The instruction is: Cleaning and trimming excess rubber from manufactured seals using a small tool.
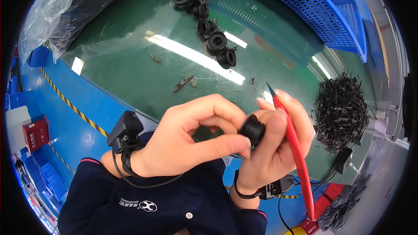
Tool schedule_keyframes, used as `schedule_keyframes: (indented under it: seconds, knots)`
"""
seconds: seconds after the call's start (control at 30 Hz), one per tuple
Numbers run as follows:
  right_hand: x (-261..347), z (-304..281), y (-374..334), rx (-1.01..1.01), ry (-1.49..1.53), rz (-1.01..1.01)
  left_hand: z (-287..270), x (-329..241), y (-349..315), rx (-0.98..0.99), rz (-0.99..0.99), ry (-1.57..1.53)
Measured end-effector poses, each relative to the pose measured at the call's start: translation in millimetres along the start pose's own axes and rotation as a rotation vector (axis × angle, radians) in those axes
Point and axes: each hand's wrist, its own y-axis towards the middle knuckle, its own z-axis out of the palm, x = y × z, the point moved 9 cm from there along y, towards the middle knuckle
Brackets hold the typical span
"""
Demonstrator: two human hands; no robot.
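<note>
In front of me a small black ribbed rubber bushing (253, 129) is held between both hands. My left hand (198, 130) is closed, with thumb and fingers pinching its left side. My right hand (283, 137) is closed too, its thumb and fingers against the bushing's right side. That same hand grips a slim red tool (298, 156) with a dark pointed tip, which points up and away from me. The tip stands clear of the bushing. Whether the tool is a knife or tweezers I cannot tell.
Several similar black rubber bushings (217, 41) lie in a line on the glossy green table (130, 69). Dark rubber scraps (184, 83) are left of centre, with a heap of black trimmings (342, 113) at right. A blue perforated basket (313, 13) stands far right; clear plastic sheeting (54, 8), far left.
</note>
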Motion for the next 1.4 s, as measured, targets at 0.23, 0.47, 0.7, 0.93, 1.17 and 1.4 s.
schedule_keyframes:
  seconds: [0.23,0.47,0.7,0.93,1.17,1.4]
  knots:
    - [-2,9,0,0.171,-0.216,0.0,18,-48,-21,-0.169,0.774,1.252]
    - [-8,2,0,0.139,-0.067,0.112,2,-37,-5,-0.132,0.427,1.031]
    - [5,-4,-8,0.35,0.226,0.073,-9,-36,-2,-0.096,0.327,0.836]
    - [7,2,-10,0.452,0.022,0.011,-8,-35,-2,-0.046,0.354,0.812]
    - [32,11,-19,0.532,-0.455,-0.324,-9,-35,-3,-0.08,0.375,0.833]
    - [-3,-18,-8,0.189,0.053,0.031,-18,-41,-9,-0.127,0.54,0.574]
